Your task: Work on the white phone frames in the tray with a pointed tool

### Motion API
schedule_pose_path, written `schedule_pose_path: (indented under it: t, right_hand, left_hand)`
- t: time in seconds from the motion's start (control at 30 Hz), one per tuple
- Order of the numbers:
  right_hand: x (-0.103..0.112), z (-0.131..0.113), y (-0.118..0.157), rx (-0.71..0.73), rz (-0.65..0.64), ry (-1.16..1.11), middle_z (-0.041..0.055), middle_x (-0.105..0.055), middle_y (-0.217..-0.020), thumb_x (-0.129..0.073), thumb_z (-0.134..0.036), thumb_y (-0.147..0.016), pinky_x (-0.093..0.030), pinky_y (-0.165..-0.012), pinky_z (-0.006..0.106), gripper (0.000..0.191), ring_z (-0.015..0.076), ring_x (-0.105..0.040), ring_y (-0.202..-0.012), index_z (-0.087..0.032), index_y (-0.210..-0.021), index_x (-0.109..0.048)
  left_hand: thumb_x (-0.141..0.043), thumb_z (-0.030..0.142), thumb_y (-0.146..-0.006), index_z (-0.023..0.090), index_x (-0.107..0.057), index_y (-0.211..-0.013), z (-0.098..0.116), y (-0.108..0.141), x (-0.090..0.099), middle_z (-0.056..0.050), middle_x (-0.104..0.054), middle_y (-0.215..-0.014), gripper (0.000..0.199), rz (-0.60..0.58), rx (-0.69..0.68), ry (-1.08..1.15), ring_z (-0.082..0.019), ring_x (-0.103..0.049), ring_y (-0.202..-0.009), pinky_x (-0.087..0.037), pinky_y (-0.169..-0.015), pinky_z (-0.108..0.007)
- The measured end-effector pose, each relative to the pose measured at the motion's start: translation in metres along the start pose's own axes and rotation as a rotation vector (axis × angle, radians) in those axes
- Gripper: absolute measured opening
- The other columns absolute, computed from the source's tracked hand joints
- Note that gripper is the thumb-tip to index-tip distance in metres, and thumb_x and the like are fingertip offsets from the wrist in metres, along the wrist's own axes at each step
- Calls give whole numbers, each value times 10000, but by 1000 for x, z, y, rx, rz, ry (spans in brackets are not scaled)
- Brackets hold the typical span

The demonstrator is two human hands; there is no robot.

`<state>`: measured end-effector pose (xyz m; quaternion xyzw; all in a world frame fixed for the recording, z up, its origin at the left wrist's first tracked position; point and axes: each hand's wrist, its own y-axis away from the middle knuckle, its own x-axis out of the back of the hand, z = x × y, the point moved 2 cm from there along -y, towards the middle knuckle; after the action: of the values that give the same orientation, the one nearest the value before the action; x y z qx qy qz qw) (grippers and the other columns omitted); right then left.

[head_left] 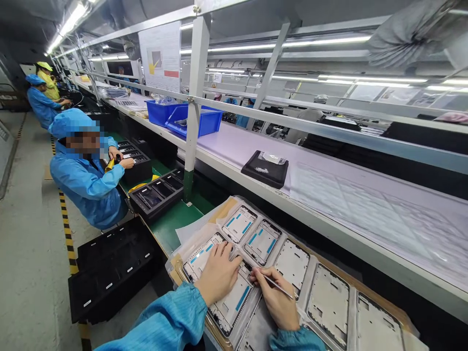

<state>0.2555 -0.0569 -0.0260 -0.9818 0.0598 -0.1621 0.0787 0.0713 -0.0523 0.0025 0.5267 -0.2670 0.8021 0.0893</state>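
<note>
My right hand (276, 297) is closed around a slim metal tool that looks like tweezers (278, 285); its tip end is near the upper edge of a silver device frame (228, 304), which has a blue strip on it. My left hand (219, 273) lies over the same frame and the one beside it, fingers apart and bent down onto them. Whether a small part sits under its fingertips, I cannot tell. The frames lie in a clear plastic tray (312, 282) with several pockets. Frames toward the left carry blue strips; those on the right (378, 324) show none.
A long white shelf (234, 151) runs behind the tray, with a black foam block (266, 168) and blue bins (204, 122) on it. A metal post (193, 107) stands at the bench. Left, a co-worker in blue (87, 180) handles parts beside black trays (157, 195). Black boxes (113, 273) stand below.
</note>
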Motion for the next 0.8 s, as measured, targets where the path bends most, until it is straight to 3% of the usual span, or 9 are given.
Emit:
schedule_pose_path:
  t: [0.27, 0.8]
  right_hand:
    - [0, 2, -1, 35, 0, 54, 69, -731, -776, -685, -654, -811, -580, -683, 310, 441, 240, -700, -703, -217, -755, -679]
    - [7, 5, -6, 25, -41, 59, 74, -731, -788, -700, -631, -806, -564, -700, 295, 432, 234, -693, -707, -202, -752, -692]
  left_hand:
    - [-526, 285, -964, 195, -603, -1093, 1, 4, -3, -150, -503, -1356, 175, 25, -38, -79, -324, -441, -1303, -396, -1081, -503]
    - [-500, 343, -982, 159, -576, -1242, 2, 2, -10, -220, -488, -1419, 327, -42, -71, -142, -378, -454, -1321, -378, -1065, -549]
